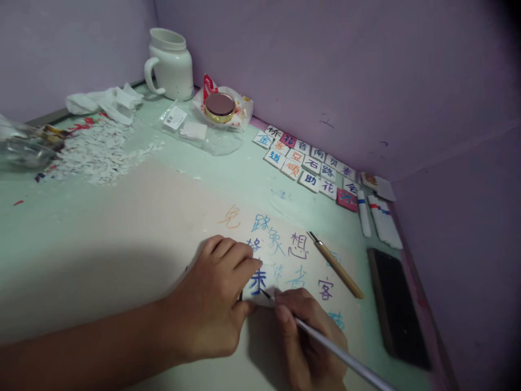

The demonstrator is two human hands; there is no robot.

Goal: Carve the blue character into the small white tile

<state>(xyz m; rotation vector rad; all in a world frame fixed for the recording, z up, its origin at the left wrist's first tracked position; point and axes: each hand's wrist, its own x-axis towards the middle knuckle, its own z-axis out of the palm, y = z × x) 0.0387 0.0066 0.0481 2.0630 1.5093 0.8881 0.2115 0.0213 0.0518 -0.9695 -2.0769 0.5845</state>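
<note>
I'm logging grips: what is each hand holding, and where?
The right hand holds the thin tool near its dark tip; the left hand holds the small white tile at its left side.

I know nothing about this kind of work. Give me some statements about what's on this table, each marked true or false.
1. The right hand holds a pale-shafted tool. True.
2. The white mug lies on its side. False: it stands upright, its mouth facing up.
3. The left hand holds a small white tile with a dark blue character on it. True.
4. The dark phone lies under the left hand. False: it lies to the right of both hands.
5. The wooden-handled tool is in neither hand. True.
6. The characters on the tiles near the wall are all orange. False: several are blue.
</note>
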